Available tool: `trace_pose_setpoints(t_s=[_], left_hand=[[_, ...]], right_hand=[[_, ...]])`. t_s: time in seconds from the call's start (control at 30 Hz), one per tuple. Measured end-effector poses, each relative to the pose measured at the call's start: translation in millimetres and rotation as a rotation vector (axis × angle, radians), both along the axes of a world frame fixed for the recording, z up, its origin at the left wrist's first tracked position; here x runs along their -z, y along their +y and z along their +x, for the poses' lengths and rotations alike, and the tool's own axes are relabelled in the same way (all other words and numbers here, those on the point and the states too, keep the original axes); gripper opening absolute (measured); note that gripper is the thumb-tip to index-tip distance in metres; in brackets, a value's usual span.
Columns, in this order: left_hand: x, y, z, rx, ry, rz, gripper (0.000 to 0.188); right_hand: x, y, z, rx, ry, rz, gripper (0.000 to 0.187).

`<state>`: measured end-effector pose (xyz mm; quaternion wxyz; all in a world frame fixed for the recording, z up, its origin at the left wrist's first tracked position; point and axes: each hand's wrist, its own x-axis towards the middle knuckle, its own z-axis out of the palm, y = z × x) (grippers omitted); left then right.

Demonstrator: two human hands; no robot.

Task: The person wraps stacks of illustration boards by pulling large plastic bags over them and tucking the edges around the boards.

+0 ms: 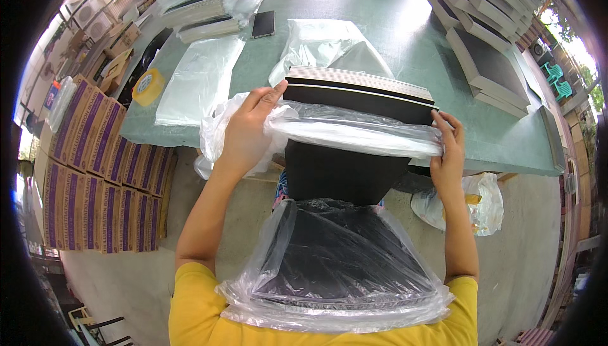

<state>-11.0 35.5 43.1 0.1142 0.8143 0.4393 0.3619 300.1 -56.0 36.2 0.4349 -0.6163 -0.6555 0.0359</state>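
Observation:
A thick stack of black boards with pale edges leans against my body and the near table edge, its far end standing out of a clear plastic bag. The bag's gathered mouth crosses the stack, and its lower part wraps the near end against my yellow shirt. My left hand is closed on the bag and the stack's left side, thumb and fingers near the far corner. On the right side, my right hand grips the bag's edge, its fingertips touching the stack's corner. Palms and some fingers are partly hidden.
Flat clear bags and another clear bag lie on the green table. Tape, a phone, a wrapped pile and black board stacks surround them. Cartons stand left; a plastic sack sits below right.

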Motion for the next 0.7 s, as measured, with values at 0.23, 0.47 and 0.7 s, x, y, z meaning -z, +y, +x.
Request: trace_pose_setpoints(t_s=[0.23,0.47,0.7], left_hand=[[-5.5,-22.7,1.0,-0.035,-0.375,-0.116,0.043],[-18.8,-37.7,-33.4,0.186,-0.503,-0.442,0.023],[92.5,-44.9,-61.1,0.684,-0.285,-1.28,0.028]], right_hand=[[-6.3,3.6,10.6,0.109,0.114,0.045,0.058],[-30.9,-36.1,30.6,-0.017,0.511,-0.237,0.029],[125.4,-68.0,56.9,-0.59,0.955,-1.089,0.021]])
